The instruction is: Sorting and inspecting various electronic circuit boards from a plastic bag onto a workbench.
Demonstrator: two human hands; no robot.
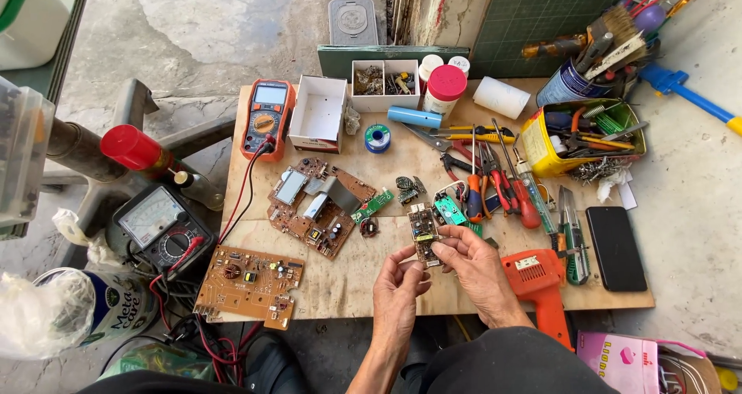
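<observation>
both hands' fingers [411,266] pinch small circuit board [423,234].

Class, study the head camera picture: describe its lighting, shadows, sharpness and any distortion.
Head view: soft, even daylight, faint shadows under the hands, left hand and right hand; the small circuit board they hold is sharp; the wooden board edges bow slightly, showing wide-angle distortion; no strong glare.
</observation>
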